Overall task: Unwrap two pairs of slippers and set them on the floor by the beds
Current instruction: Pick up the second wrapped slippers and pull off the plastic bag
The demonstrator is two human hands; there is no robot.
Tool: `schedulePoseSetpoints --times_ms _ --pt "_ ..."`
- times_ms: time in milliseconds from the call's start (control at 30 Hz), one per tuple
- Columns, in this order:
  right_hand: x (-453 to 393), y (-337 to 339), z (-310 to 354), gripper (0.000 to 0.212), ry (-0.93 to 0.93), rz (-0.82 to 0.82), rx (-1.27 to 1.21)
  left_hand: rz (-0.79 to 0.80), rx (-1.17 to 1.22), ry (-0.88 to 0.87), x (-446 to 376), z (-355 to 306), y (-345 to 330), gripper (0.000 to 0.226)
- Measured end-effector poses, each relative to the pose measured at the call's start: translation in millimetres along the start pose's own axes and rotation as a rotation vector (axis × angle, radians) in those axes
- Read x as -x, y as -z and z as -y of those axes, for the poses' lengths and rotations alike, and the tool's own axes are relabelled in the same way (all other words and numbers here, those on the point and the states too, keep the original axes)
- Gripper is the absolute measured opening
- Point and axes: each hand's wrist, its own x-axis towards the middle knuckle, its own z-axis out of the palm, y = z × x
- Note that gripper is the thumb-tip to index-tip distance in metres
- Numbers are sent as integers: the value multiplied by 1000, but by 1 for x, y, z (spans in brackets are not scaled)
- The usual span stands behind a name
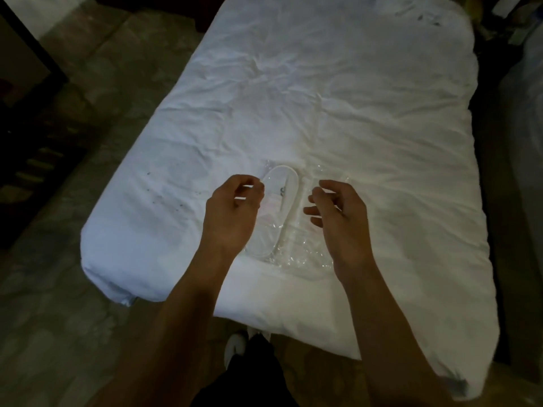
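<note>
On the bed (352,113), wrapped slippers (280,201) lie between both hands' fingers (316,211)

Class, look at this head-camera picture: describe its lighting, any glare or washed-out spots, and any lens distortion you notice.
Head view: the lighting is dim and uneven; the floor and room edges fall into dark shadow, while the white bed is brightest and nearly washed out around the slipper; the clear plastic wrap shows small glints; the wide angle bows the bed's edges; fine detail is soft throughout.
</note>
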Motion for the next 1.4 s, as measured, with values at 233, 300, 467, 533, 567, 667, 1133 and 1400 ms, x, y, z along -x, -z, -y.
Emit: schedulePoseSetpoints --times_ms 233,300,467,533,567,667,1133,1400 --pt "-34 -29 -36 18 -64 29 -47 2 -101 38 -39 24 -18 15" --pt "-42 -34 -50 17 -86 25 -63 -2 -129 55 -49 34 -23 19" --pt "-61 -49 -89 21 -181 -8 -83 42 -224 98 -66 72 -38 24" --pt "-70 -57 -104 21 -205 -29 -82 54 -238 115 -75 88 -45 24" --pt "-75 -61 -112 21 -216 -33 -66 54 -257 124 -79 97 -48 24" --pt "-86 -77 -138 32 -277 -12 55 49 -366 174 -90 124 -55 30" --pt "-98 -110 -180 63 -433 75 254 186 -376 324 -114 177 -69 61" --pt "-104 -96 -119 57 -355 65 240 185 -243 325 -116 124 -60 35"
